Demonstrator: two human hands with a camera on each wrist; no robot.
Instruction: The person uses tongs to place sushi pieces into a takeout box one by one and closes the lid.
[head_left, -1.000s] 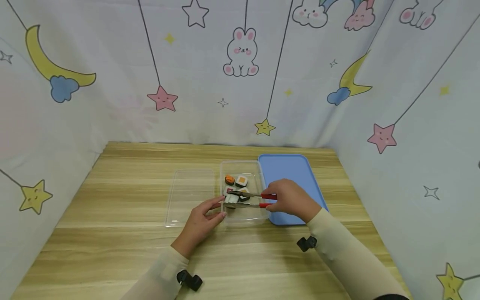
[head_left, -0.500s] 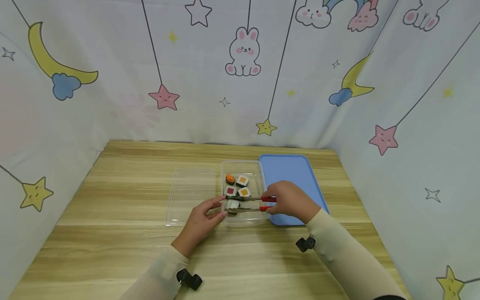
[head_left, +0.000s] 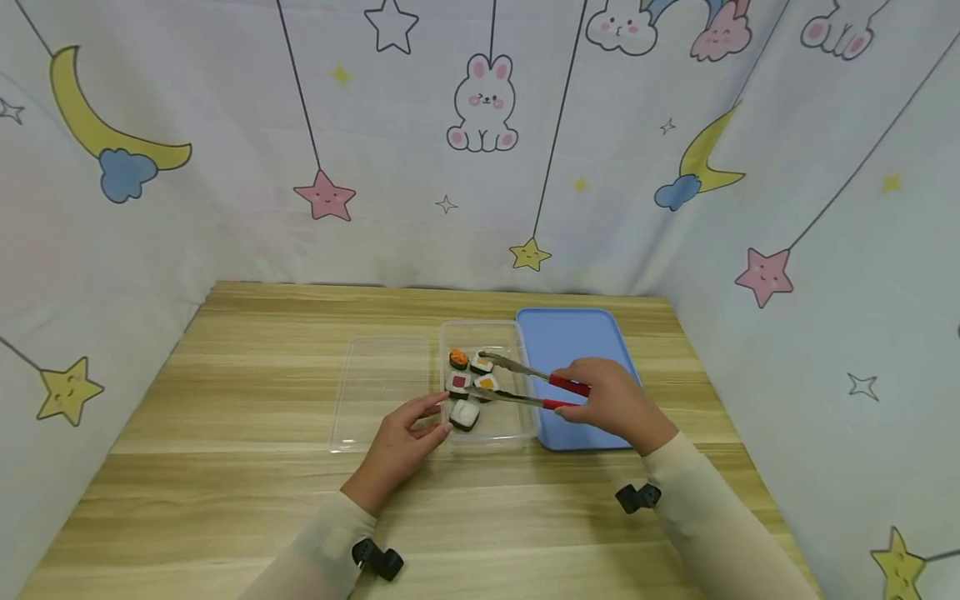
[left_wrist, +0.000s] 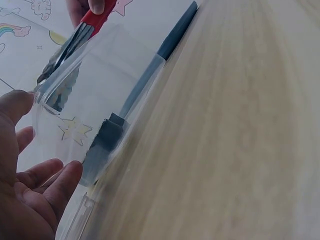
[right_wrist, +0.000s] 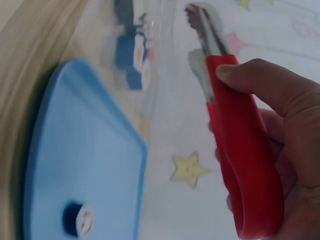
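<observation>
My left hand (head_left: 399, 443) touches the left side of a clear plastic container (head_left: 501, 427), fingertips at its wall in the left wrist view. Several toy sushi pieces stand inside: an orange-topped one (head_left: 458, 359), a red-centred roll (head_left: 459, 382), two yellow-centred rolls and, nearest me, a white-topped piece (head_left: 465, 414). My right hand (head_left: 617, 402) grips the red handles of metal-tipped tongs (head_left: 568, 386). Their arms are spread apart with nothing between them, the tips overlapping the yellow-centred rolls in the head view. The right wrist view shows the thumb pressed on a red handle (right_wrist: 245, 150).
A blue tray (head_left: 573, 333) lies right of the container, partly behind my right hand. One dark-sided sushi piece (right_wrist: 78, 219) sits on it in the right wrist view. A clear lid (head_left: 382, 367) lies to the container's left on the wooden table (head_left: 225, 400).
The tongs have let go of the white-topped piece, which now stands at the container's front left. My right hand has moved right and the tongs are spread wider. My left hand stays put.
</observation>
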